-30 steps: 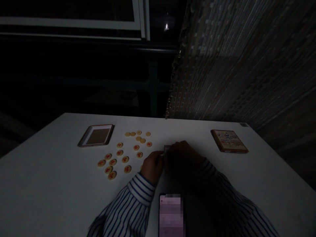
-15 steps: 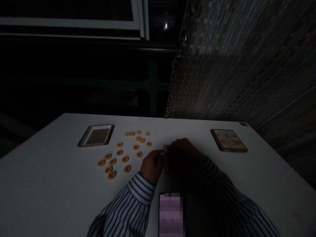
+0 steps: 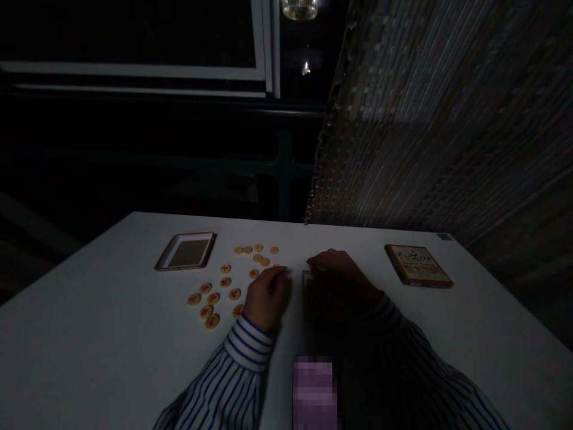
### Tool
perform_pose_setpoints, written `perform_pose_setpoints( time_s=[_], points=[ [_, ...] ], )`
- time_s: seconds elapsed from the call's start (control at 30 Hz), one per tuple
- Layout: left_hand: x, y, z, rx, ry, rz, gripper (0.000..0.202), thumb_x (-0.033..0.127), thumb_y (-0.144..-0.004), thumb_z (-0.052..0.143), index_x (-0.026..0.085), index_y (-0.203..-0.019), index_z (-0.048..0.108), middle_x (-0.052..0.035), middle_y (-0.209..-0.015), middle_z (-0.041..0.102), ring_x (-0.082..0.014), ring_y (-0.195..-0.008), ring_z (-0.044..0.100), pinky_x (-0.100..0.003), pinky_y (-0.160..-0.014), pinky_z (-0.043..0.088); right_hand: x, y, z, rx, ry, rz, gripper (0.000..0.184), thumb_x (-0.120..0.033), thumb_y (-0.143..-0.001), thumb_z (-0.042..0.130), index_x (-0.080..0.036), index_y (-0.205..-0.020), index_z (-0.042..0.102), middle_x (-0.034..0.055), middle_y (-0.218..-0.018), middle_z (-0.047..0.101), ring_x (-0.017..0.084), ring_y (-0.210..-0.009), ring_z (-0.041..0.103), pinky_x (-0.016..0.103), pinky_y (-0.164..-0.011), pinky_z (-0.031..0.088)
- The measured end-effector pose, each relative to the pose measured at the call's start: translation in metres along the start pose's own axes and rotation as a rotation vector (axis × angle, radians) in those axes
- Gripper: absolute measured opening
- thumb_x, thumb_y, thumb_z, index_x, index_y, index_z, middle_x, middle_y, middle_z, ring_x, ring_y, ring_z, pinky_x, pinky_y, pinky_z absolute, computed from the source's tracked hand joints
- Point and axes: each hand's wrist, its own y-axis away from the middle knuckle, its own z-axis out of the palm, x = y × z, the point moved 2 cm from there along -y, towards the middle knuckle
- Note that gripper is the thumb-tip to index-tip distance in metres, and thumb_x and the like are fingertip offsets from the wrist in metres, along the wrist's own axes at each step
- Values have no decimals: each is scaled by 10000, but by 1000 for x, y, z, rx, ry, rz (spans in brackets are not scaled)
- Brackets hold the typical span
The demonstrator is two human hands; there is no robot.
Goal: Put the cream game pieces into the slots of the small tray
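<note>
My left hand (image 3: 267, 298) is over the middle of the white table with its fingers curled together. Whatever they pinch, if anything, is hidden from me. To its left lie several round xiangqi pieces (image 3: 213, 298), many with red characters upward. Farther back, a few plain pieces (image 3: 257, 258) show no marking. My right hand (image 3: 342, 272) is bent over a shallow open box (image 3: 306, 292), mostly lost in its shadow. Its fingers are drawn together and point left; their grip is too dark to make out. A gap separates my two hands.
An open tray-like box (image 3: 208, 254) stands at the back left of the table (image 3: 111, 334). A printed box lid (image 3: 418, 266) lies at the right. Near me is a phone (image 3: 315, 391) with a blurred screen. A bead curtain (image 3: 403, 119) hangs behind the table.
My left hand has moved left, away from the shallow box and my right hand, and now covers some pieces. My right hand stays over the box. The view has tilted slightly up.
</note>
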Motion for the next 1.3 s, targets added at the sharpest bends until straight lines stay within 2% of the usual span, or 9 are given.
perform_pose_setpoints(
  time_s=[0.2,0.33,0.47,0.7,0.97,1.3],
  points=[
    [-25,-29,-41,114,-83,-94,311,328,-763,442,160,-979,591,-78,-927,645,-178,-814,605,-295,-730,480,-9,-16,-7,-27,-20,-30,247,-273,-809,415,-184,-977,573,48,-959,624,165,-889,526,282,-776,348],
    [-43,-35,-52,171,-132,-115,335,325,-762,435,156,-1011,580,-86,-920,644,-179,-786,610,-297,-706,485,-19,-34,-6,-91,9,-13,254,-280,-807,405,-184,-977,567,48,-954,618,174,-908,518,293,-786,340],
    [-54,-31,-51,201,-213,-101,326,291,-762,421,125,-989,585,-107,-911,642,-194,-806,607,-311,-734,478,-28,-54,4,-181,54,-20,264,-286,-799,408,-195,-997,557,56,-971,612,182,-922,515,299,-775,344],
    [-69,-28,-43,203,-346,26,285,195,-737,423,135,-965,584,-91,-946,636,-206,-896,579,-338,-796,459,-52,-88,26,-276,72,-38,272,-317,-783,425,-193,-997,540,63,-994,603,195,-936,509,303,-780,343],
    [-77,-28,-39,228,-368,88,285,149,-735,407,110,-959,579,-107,-925,638,-198,-874,584,-342,-787,469,-74,-114,46,-238,51,-5,295,-358,-803,372,-184,-975,536,83,-966,602,211,-909,509,318,-740,342],
    [-78,-28,-39,219,-346,81,298,144,-738,413,104,-997,556,-114,-950,632,-200,-895,580,-353,-794,475,-77,-125,58,-242,39,20,244,-314,-760,422,-171,-906,555,96,-933,606,224,-887,519,332,-724,344]
  ],
)
